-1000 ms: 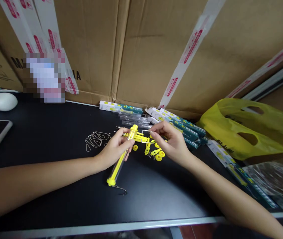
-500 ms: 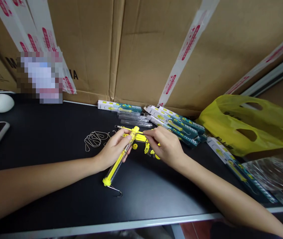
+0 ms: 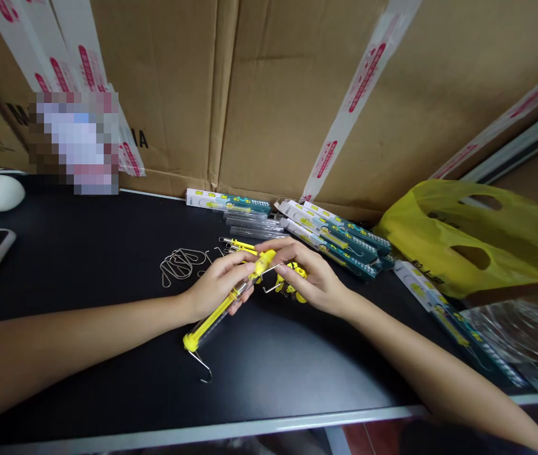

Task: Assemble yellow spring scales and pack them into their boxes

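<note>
Head view: one camera, looking down on a black tabletop.
Left hand: fingers are wrapped round the upper half of a clear plastic tube with a yellow core. It is gripped near the top, seemingly to steady that end for the other hand.
Tube's lie: it is lifted off the tabletop and slanted, with the low end at 7 o'clock and the high end at 1 o'clock.
Low end: a bent steel hook dangles free from a yellow plug.
Right hand: thumb and forefinger are narrowed to a pinch on the yellow top cap. The other fingers curl loosely.
Thin wire piece: just under the cap. Whether it is joined to the tube cannot be told.
Small yellow plastic parts: heaped under the right palm, close enough to pick from.
Tangle of wire hooks: at 10 o'clock from the left hand.
Spare clear tubes: at 12 o'clock.
Green-and-white cartons: fanned at 2 o'clock.
Crumpled yellow plastic bag: at 3 o'clock.
Brown cardboard boxes: walling the far edge.
</note>
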Motion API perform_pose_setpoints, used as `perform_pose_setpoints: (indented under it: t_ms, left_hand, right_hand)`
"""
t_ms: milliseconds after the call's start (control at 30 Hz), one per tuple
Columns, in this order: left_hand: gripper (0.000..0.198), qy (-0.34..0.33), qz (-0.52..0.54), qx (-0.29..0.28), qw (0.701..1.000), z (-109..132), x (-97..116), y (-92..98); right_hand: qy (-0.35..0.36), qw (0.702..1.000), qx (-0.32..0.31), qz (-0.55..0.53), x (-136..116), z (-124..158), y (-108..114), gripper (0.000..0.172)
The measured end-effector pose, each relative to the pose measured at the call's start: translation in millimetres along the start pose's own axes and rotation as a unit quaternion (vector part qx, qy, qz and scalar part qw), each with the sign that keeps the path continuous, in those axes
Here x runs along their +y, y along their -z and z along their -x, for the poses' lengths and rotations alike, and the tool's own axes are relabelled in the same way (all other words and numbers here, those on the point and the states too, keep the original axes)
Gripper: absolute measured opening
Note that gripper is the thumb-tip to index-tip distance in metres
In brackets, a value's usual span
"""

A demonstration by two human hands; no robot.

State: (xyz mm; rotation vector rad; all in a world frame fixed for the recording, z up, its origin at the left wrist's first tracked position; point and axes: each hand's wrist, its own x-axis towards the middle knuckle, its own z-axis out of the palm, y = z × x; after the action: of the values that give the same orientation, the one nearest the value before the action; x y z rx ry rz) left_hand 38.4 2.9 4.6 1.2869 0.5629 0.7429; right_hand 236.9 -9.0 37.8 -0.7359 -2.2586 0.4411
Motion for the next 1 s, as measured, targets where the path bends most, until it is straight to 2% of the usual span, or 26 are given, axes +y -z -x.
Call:
perform_pose_setpoints:
  t_ms: [233,567,700,800,867,1000]
  left_hand:
    - [0.025,0.006,0.004,0.01,1.0,0.7,0.0,-0.4]
    - [0.027,0.01,0.016,-0.014,1.0,0.7,-2.5,1.9]
    - [0.026,0.005,0.015,-0.011,1.0,1.0,-4.2,2.0]
    - [0.026,0.007,0.026,-0.024,0.999,-0.1,-3.5,3.4]
    - [0.025,0.014,0.037,-0.035,0.999,-1.0,-2.7,5.1]
    - [0.026,0.024,0.044,-0.064,0.997,-1.6,-3.4,8.0]
  right_hand:
    - [-0.015,0.998,0.025,-0.051,5.8,1.8,-3.2,0.006]
    - [0.016,0.999,0.013,-0.029,-0.8,-0.5,1.4,0.005]
    - [-0.045,0.993,0.035,-0.099,-0.6,0.8,-1.7,0.003]
    - [-0.101,0.974,0.057,-0.195,2.7,2.2,-3.7,0.005]
    - [-0.106,0.968,0.054,-0.22,5.7,3.0,-4.0,0.005]
    - [-0.099,0.973,0.051,-0.203,8.0,3.6,-3.5,0.005]
